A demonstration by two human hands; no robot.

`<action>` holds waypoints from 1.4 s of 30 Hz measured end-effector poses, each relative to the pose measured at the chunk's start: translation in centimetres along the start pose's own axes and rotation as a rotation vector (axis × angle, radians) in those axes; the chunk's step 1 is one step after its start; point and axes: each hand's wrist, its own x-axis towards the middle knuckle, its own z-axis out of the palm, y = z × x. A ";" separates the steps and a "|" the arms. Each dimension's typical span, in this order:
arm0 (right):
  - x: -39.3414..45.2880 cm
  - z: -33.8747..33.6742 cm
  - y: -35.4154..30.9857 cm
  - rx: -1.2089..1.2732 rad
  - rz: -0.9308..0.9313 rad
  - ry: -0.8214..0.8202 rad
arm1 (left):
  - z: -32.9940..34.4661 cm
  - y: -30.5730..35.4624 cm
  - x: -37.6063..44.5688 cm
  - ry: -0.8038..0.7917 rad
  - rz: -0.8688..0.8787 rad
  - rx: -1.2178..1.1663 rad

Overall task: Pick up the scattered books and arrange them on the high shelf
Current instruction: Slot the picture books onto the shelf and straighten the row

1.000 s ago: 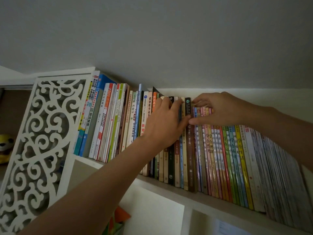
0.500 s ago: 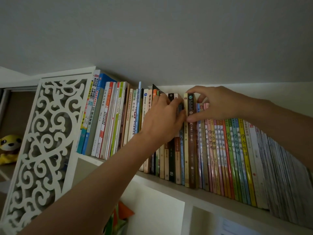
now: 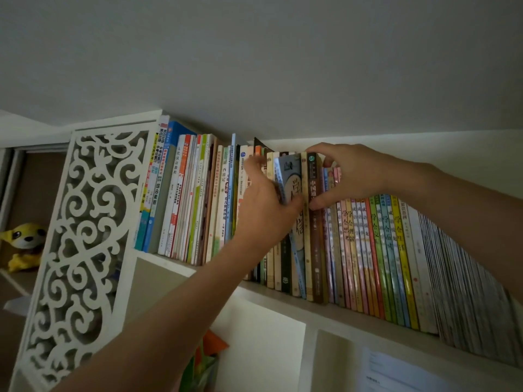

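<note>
Head camera view looked up at a high white shelf [image 3: 319, 308] under the ceiling, packed with a long row of upright books. Near the middle of the shelf, a grey-covered book [image 3: 291, 179] sat partly pulled out of the row, tilted so its front cover showed. The left hand [image 3: 264, 210] held it from the left side, fingers curled round the cover's upper part and thumb pressed against its lower right edge. Just to the right stood a tall brown book [image 3: 314, 222], upright in the row. The right hand [image 3: 351, 176] pinched this brown book near its top, index finger hooked over the top edge and thumb pressing the spine lower down, with the other fingers curled behind. The two thumbs nearly touched. Colourful thin books [image 3: 379, 256] filled the shelf toward its right end. At the shelf's left end stood a white carved scrollwork panel [image 3: 76, 244], and beyond it a yellow plush toy [image 3: 22, 244] sat on a lower shelf.
</note>
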 end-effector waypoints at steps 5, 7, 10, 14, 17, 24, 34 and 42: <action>-0.6 0.5 -0.1 -0.080 0.094 0.075 | 1.5 -0.6 -1.8 -0.017 -0.038 0.151; -0.6 0.3 0.0 -0.086 0.118 0.045 | 0.5 0.5 -1.7 -0.001 -0.043 0.128; -0.3 -1.0 0.2 -0.122 0.106 -0.064 | -2.4 2.6 -1.5 0.053 -0.007 0.139; -0.3 -1.7 0.5 -0.155 0.050 -0.090 | -5.9 4.7 -1.7 0.117 0.062 0.142; -0.5 -1.5 0.9 -0.138 0.011 -0.085 | -6.3 5.7 -2.4 0.100 0.066 0.160; 0.1 -1.4 1.3 -0.165 -0.018 -0.120 | -7.1 8.2 -1.8 0.166 0.117 0.112; -0.3 -1.9 2.2 -0.188 -0.018 -0.209 | -4.6 5.5 -0.5 0.040 -0.007 0.288; -0.8 -2.1 2.7 -0.199 -0.011 -0.196 | -4.8 6.4 1.1 -0.075 0.023 0.511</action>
